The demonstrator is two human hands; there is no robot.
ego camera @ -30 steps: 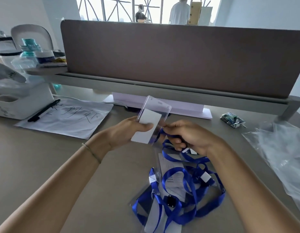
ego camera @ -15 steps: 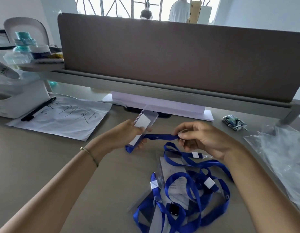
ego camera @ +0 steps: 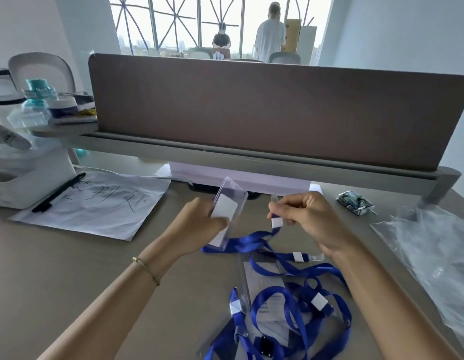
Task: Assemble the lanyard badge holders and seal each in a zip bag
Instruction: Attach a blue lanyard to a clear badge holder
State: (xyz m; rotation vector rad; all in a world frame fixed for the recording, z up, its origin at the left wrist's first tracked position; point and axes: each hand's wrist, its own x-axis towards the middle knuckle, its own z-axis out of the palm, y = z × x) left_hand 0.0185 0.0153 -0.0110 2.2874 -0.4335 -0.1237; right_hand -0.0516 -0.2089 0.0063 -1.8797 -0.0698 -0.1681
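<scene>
My left hand (ego camera: pixel 199 226) grips a clear badge holder (ego camera: pixel 229 203) with a white card inside, tilted up above the desk. My right hand (ego camera: pixel 305 219) pinches the clip end of a blue lanyard (ego camera: pixel 247 241), a white tab showing under the fingers. The blue strap hangs from that hand and runs under the holder to the left. Below, near the desk's front, lies a heap of more blue lanyards and clear holders (ego camera: pixel 285 315). A stack of clear zip bags (ego camera: pixel 431 253) lies at the right.
A brown desk divider (ego camera: pixel 264 110) closes off the back. A written sheet of paper (ego camera: pixel 96 206) with a black pen (ego camera: pixel 58 192) lies at the left beside a white box (ego camera: pixel 25 175). A small crumpled wrapper (ego camera: pixel 355 202) sits right of my right hand.
My hands have moved apart a little. My right hand has slid along the strap to its clip end, and the blue strap now sags between the hands. The view has tilted upward.
</scene>
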